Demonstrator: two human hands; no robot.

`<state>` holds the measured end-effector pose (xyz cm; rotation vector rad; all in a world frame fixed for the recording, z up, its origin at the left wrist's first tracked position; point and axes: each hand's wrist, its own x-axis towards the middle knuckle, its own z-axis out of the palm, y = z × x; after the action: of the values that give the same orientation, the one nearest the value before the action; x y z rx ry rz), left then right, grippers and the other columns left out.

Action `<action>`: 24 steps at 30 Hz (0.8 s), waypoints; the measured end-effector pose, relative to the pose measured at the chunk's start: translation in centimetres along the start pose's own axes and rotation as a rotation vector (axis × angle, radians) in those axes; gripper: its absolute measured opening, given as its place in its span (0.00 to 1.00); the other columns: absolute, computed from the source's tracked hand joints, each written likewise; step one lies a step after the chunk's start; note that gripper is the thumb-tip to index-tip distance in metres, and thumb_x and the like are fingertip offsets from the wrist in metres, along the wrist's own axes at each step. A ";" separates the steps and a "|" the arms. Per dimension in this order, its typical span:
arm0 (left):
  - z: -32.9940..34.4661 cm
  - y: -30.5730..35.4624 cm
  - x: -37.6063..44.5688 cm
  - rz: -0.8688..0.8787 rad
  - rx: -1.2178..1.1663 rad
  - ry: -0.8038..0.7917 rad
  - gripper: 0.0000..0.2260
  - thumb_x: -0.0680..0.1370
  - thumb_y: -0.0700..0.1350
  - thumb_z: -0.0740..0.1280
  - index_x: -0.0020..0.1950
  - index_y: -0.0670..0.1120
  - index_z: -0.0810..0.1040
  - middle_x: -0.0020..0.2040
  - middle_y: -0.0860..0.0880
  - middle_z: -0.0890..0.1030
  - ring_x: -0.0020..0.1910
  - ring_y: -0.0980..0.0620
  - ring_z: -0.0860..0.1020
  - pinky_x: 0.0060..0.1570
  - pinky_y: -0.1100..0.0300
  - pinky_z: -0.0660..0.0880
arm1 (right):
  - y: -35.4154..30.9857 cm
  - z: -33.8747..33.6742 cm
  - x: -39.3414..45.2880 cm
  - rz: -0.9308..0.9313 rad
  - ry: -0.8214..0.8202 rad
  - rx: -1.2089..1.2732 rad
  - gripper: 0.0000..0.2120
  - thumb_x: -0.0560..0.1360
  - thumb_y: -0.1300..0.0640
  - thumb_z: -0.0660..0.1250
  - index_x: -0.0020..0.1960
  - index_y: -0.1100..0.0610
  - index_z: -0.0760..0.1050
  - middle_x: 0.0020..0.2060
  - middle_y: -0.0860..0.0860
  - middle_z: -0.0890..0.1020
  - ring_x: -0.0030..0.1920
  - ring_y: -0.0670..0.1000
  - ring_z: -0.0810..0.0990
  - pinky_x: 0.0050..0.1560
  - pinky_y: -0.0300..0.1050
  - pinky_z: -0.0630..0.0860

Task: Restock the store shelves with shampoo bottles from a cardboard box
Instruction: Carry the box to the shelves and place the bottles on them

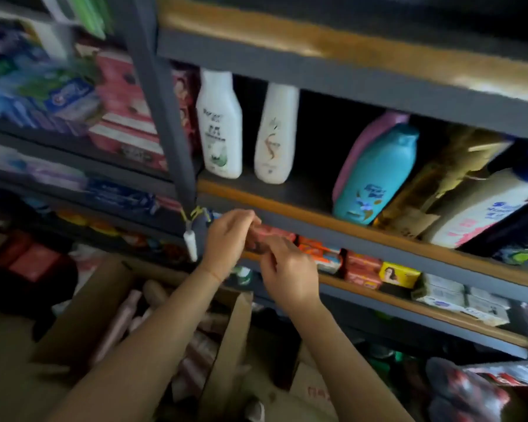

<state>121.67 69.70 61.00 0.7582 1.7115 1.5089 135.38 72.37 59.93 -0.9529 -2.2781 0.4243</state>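
Note:
An open cardboard box (83, 303) stands on the floor at lower left, with several pink shampoo bottles (119, 324) lying inside. Both my hands are raised just above it, in front of the shelf edge. My left hand (227, 242) and my right hand (288, 274) have curled fingers that meet around a small pink bottle (258, 236), which is blurred and mostly hidden. On the shelf above stand two white bottles (220, 126), a teal bottle (375, 175) leaning on a pink one, and a white bottle with a blue cap (482, 208).
A grey upright post (162, 117) divides the shelving, with a small white tube (190, 242) hanging from it. Soap boxes (363, 269) line the lower shelf. Toothpaste packs (70, 99) fill the left shelves. A second carton (311, 388) and red packets (470, 391) lie below.

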 end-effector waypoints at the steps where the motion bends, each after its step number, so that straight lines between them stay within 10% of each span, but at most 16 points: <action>1: -2.5 -2.4 -0.6 -0.072 0.036 0.045 0.12 0.82 0.42 0.63 0.46 0.38 0.81 0.36 0.40 0.80 0.32 0.51 0.78 0.35 0.58 0.75 | -0.3 2.3 -0.6 0.049 -0.125 0.032 0.10 0.77 0.57 0.59 0.50 0.56 0.78 0.35 0.51 0.80 0.29 0.52 0.76 0.24 0.44 0.69; 5: -12.5 -12.5 -4.5 -0.331 0.207 0.185 0.10 0.80 0.42 0.64 0.43 0.39 0.80 0.34 0.44 0.79 0.30 0.56 0.76 0.38 0.60 0.75 | -2.1 11.6 -3.3 0.170 -0.620 0.110 0.06 0.80 0.58 0.60 0.50 0.56 0.76 0.35 0.49 0.76 0.35 0.53 0.76 0.35 0.53 0.76; 10: -21.8 -21.9 -10.2 -0.482 0.453 0.186 0.12 0.83 0.44 0.60 0.61 0.42 0.80 0.59 0.47 0.81 0.59 0.47 0.77 0.60 0.50 0.74 | -5.7 22.0 -7.9 0.248 -1.139 0.114 0.08 0.82 0.54 0.58 0.49 0.58 0.71 0.45 0.54 0.76 0.48 0.55 0.76 0.43 0.46 0.69; 13: -25.0 -25.6 -12.6 -0.466 0.889 0.238 0.15 0.79 0.47 0.55 0.39 0.42 0.77 0.38 0.40 0.82 0.38 0.39 0.80 0.42 0.50 0.74 | -6.2 27.3 -11.1 0.303 -1.328 0.061 0.08 0.81 0.52 0.58 0.50 0.57 0.71 0.49 0.54 0.76 0.49 0.54 0.76 0.48 0.46 0.71; 18: -27.2 -29.5 -15.5 -0.311 1.184 0.250 0.12 0.72 0.50 0.59 0.30 0.49 0.72 0.26 0.47 0.75 0.25 0.45 0.73 0.34 0.56 0.67 | -6.2 33.4 -14.9 0.633 -1.422 0.134 0.20 0.80 0.59 0.64 0.70 0.59 0.67 0.62 0.55 0.76 0.59 0.54 0.76 0.51 0.41 0.68; 24: -28.2 -32.5 -18.5 -0.256 1.133 0.328 0.10 0.72 0.48 0.62 0.33 0.48 0.76 0.30 0.50 0.77 0.30 0.47 0.74 0.38 0.55 0.67 | -6.0 40.1 -18.8 0.735 -1.212 0.159 0.32 0.64 0.43 0.70 0.66 0.47 0.69 0.56 0.47 0.79 0.55 0.51 0.79 0.56 0.50 0.78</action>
<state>109.95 34.10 32.87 0.7764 2.7940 0.3833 116.13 52.52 24.80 -1.7342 -2.6595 1.8839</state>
